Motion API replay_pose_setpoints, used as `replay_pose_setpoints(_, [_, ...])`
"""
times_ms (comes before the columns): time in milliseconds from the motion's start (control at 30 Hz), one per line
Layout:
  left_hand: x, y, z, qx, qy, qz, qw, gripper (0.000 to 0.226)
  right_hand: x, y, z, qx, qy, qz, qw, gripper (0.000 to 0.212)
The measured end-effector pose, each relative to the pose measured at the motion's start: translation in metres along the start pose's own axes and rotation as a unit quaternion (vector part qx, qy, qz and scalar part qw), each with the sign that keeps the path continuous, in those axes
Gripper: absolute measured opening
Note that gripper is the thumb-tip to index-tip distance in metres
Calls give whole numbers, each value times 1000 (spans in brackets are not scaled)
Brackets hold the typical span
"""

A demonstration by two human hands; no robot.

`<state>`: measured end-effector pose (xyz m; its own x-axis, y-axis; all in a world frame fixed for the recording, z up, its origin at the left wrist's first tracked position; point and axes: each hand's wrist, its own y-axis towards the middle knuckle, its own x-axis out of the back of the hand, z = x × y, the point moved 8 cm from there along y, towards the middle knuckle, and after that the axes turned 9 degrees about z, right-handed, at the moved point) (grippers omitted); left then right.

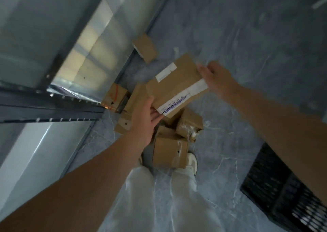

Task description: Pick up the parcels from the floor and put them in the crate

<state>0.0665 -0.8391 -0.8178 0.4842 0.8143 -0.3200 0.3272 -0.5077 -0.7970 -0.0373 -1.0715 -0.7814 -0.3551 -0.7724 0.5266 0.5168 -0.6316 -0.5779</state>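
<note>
A flat brown cardboard parcel (174, 85) with white labels is held above the floor between both hands. My left hand (145, 118) grips its near left corner and my right hand (215, 79) holds its far right edge. Below it several brown parcels lie in a heap on the grey floor: a box (169, 152) by my feet, a taped one (190, 125) to its right, and one with a red band (115, 94) by the glass. A single small parcel (145, 47) lies farther off. The black lattice crate (283, 192) stands at the lower right, partly behind my right forearm.
A glass partition with a dark metal frame (49, 106) runs along the left. My legs in white trousers (159, 196) and white shoes stand right behind the heap. Grey marbled floor (238, 37) spreads to the right and ahead.
</note>
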Motion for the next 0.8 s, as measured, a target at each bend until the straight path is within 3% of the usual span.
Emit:
replay_pose_setpoints(133, [-34,-67,-103,-92,18,-36,995,21,71,-55,91,51,18,-9,999,43])
replay_pose_setpoints(300, [-71,-194,-239,-209,100,-19,973,6,151,-139,204,106,90,6,990,31])
replay_pose_setpoints(400, [-80,-274,-298,-266,158,-10,951,10,186,-185,276,145,116,15,983,23])
replay_pose_setpoints(500, [-74,-350,-331,-318,194,-50,927,21,205,-238,349,216,98,36,971,22])
replay_pose_setpoints(600, [-55,-416,-344,-368,214,-105,899,18,209,-288,409,286,62,46,955,27])
replay_pose_setpoints(800, [17,-527,-332,-430,157,-192,868,28,152,-360,496,362,-41,146,920,33])
